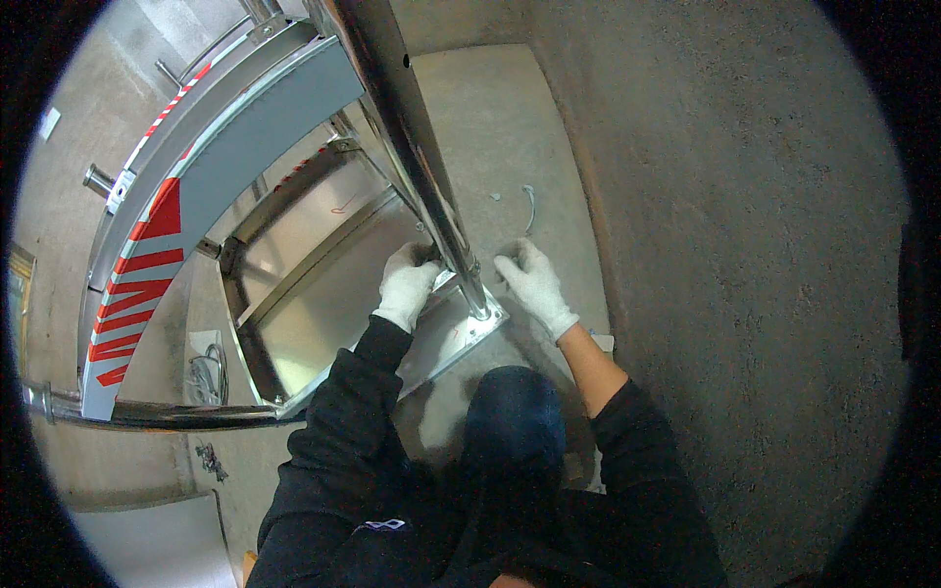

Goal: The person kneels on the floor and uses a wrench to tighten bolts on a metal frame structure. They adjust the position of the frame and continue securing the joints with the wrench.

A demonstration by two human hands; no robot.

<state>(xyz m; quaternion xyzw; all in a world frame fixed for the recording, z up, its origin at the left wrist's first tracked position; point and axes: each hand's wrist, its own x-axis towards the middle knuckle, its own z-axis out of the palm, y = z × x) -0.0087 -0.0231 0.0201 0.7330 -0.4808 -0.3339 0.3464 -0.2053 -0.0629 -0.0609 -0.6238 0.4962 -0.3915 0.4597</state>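
Observation:
A shiny metal post (434,206) runs down to the corner of a metal base frame, where it meets a flat plate (472,328). My left hand (404,291), in a white knitted glove, is closed just left of the post, its fingertips partly hidden near the frame's edge. On the post's other side is my right hand (537,284), gloved in white too, with its fingers curled together toward the post. Whatever either hand holds is too small or hidden to make out. A metal panel (343,279) with a raised rib fills the frame.
A curved grey panel (265,118) with red-and-white stripes rises at the left above a bent tube (167,416). A dark rough wall (735,245) stands close on the right. A short piece of cable (530,211) lies on the floor (480,127); coiled cable (208,377) lies at left.

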